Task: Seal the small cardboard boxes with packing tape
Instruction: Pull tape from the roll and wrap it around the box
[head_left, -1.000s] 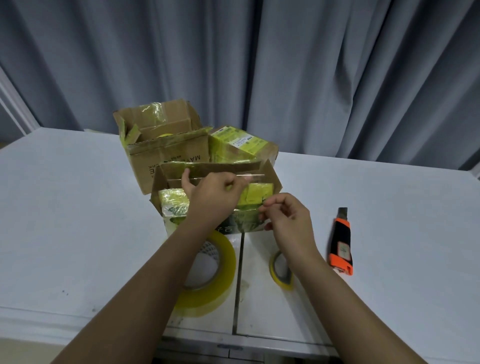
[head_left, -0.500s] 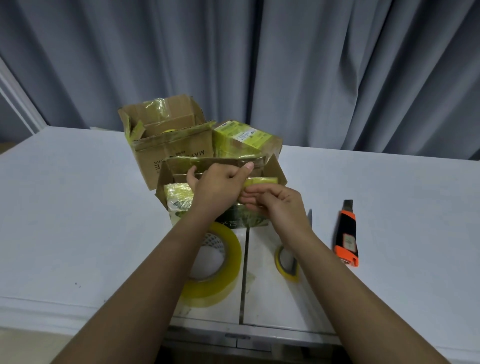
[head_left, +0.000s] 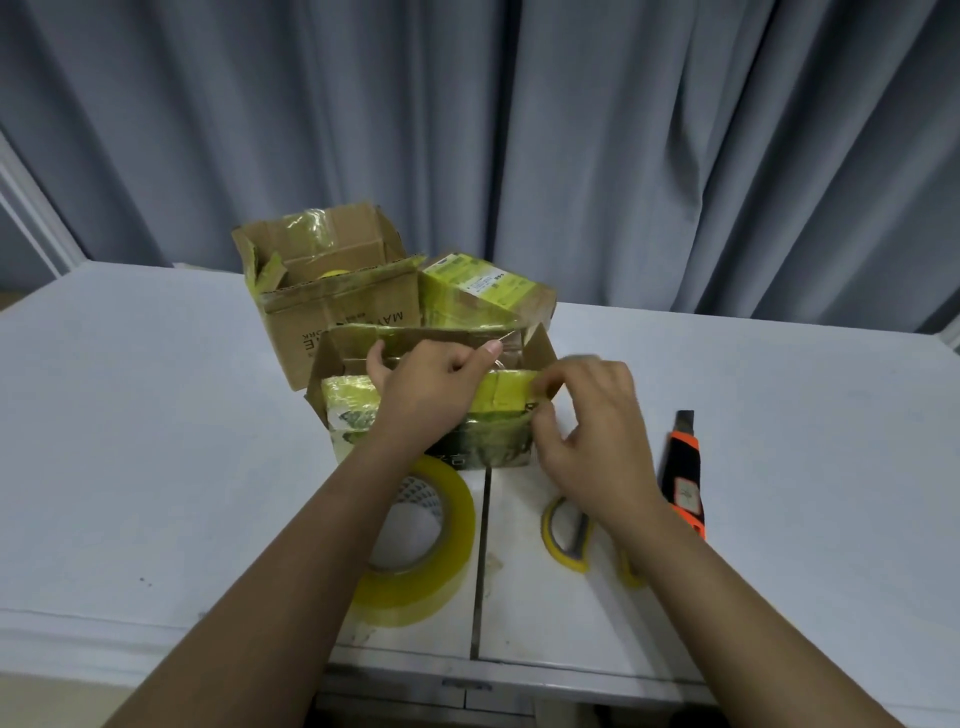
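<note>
Nearest on the white desk (head_left: 156, 441) lie the roll of packing tape (head_left: 441, 545), yellow-handled scissors (head_left: 566, 535) and an orange utility knife (head_left: 685, 478). Just beyond, the small cardboard box (head_left: 431, 410) stands with its flaps up. The left hand (head_left: 431, 389) grips its near flap, fingers curled over the edge; the right hand (head_left: 592, 431), blurred, pinches the box's right corner. This looks like flap-folding before taping. Next comes closing the flaps flat, then reaching for the tape. Behind stand 2 more boxes (head_left: 332, 291).

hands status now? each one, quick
Left hand: gripping the front box at its top flap.
Right hand: pinching that box's right corner; blurred.
</note>
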